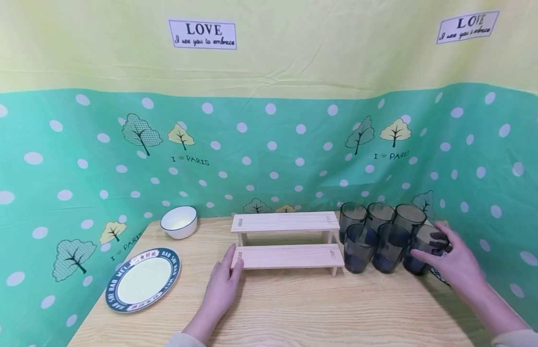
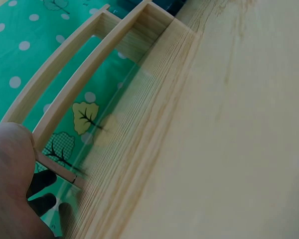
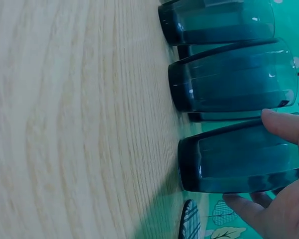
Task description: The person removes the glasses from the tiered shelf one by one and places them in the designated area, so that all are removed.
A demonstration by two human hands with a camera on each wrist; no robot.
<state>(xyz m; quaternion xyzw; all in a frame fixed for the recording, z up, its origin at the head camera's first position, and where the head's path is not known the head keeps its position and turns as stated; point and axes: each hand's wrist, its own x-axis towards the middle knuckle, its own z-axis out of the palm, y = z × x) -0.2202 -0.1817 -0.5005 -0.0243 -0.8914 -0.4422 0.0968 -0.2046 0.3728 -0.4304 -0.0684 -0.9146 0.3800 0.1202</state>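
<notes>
My right hand (image 1: 457, 262) grips a dark tinted drinking glass (image 3: 234, 162) at the right end of the front row, thumb on the near side and fingers around the back. The glass stands upright. Several matching glasses (image 1: 359, 248) stand close together in two rows to its left. With fingers fairly straight, my left hand (image 1: 221, 284) touches the left end of the lower wooden shelf (image 1: 290, 256). Directly behind is a taller wooden shelf (image 1: 286, 221). In the left wrist view, part of the hand (image 2: 10, 174) lies against the shelf's end, fingertips partly hidden.
A white plate with a blue lettered rim (image 1: 143, 279) lies at the table's left edge. Behind it sits a white bowl with a dark rim (image 1: 179, 221). A flat checked item (image 3: 191, 221) lies partly hidden by the right hand. Green and yellow patterned cloth (image 1: 269, 159) surrounds the wooden table (image 1: 303, 308).
</notes>
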